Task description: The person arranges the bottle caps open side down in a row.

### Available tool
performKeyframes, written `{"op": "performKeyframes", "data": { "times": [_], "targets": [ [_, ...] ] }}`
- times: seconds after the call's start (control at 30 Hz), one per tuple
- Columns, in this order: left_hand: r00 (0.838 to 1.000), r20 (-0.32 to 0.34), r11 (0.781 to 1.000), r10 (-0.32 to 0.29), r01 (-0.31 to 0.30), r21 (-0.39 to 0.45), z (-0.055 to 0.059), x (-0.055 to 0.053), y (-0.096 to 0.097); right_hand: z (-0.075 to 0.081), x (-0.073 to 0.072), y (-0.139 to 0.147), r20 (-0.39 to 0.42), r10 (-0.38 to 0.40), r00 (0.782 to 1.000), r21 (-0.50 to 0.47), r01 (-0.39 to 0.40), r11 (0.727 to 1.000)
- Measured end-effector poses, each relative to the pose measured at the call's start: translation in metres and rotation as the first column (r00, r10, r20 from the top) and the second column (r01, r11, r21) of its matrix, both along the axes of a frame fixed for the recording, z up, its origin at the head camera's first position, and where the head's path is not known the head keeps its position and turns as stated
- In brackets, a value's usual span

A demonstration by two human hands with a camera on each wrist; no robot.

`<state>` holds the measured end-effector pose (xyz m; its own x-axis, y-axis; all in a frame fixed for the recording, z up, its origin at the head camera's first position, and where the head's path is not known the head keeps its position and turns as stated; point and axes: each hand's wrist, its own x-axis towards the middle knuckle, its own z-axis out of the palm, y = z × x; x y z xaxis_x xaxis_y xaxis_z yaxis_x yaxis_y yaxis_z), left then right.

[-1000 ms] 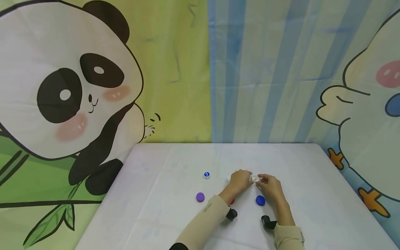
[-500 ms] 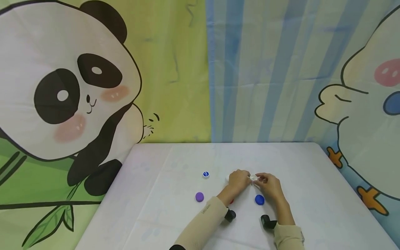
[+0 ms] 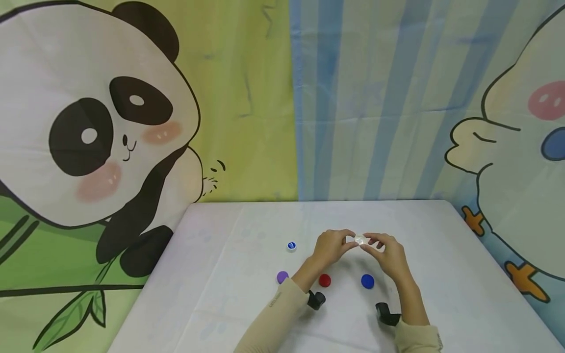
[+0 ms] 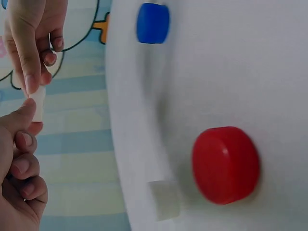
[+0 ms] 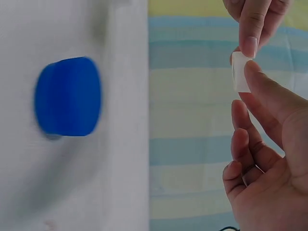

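Above the table, both hands pinch one small white bottle cap (image 3: 359, 239) between thumb and fingers, one from each side. My left hand (image 3: 332, 246) has it at its left edge; my right hand (image 3: 388, 254) holds the right edge, the other fingers loosely bent. In the right wrist view the cap (image 5: 242, 72) is seen side-on, a short cylinder. The left wrist view shows the cap (image 4: 39, 103) between the two thumbs. Nearest below the hands lie a red cap (image 3: 324, 280) and a blue cap (image 3: 368, 281) on the white table.
Further left on the table are a purple cap (image 3: 282, 277), partly behind the left sleeve, and a white cap with a blue-patterned top (image 3: 292, 245). Another white cap (image 4: 164, 199) lies beside the red one in the left wrist view. A patterned curtain (image 3: 379, 98) hangs behind the table.
Both hands have risen from the table and spread slightly at the wrists, carrying the white bottle cap up. The red cap, mostly hidden behind the left arm before, now shows whole.
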<state>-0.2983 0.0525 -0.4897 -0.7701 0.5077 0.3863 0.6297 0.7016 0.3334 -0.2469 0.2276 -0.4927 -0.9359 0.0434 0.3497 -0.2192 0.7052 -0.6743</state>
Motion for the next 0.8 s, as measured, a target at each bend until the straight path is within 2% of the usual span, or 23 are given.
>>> {"op": "performKeyframes", "data": {
  "times": [0.2, 0.33, 0.47, 0.63, 0.8],
  "targets": [
    [0.993, -0.087, 0.988, -0.076, 0.086, 0.126, 0.022, 0.011, -0.012, 0.025, 0.012, -0.005, -0.132, -0.010, 0.991, 0.002, 0.011, 1.000],
    [0.986, -0.115, 0.969, -0.117, 0.139, 0.206, 0.037, 0.021, -0.022, 0.040, 0.023, -0.012, -0.182, -0.007, 0.983, -0.020, 0.004, 1.000],
    [0.978, -0.139, 0.949, -0.153, 0.185, 0.256, 0.048, 0.033, -0.034, 0.050, 0.035, -0.022, -0.232, 0.012, 0.973, -0.046, -0.023, 0.999],
    [0.970, -0.172, 0.935, -0.174, 0.218, 0.281, 0.053, 0.045, -0.046, 0.052, 0.049, -0.035, -0.312, 0.022, 0.950, -0.044, -0.037, 0.998],
    [0.962, -0.183, 0.920, -0.201, 0.250, 0.301, 0.051, 0.056, -0.055, 0.046, 0.059, -0.045, -0.355, 0.024, 0.935, -0.060, -0.048, 0.997]
  ]
}}
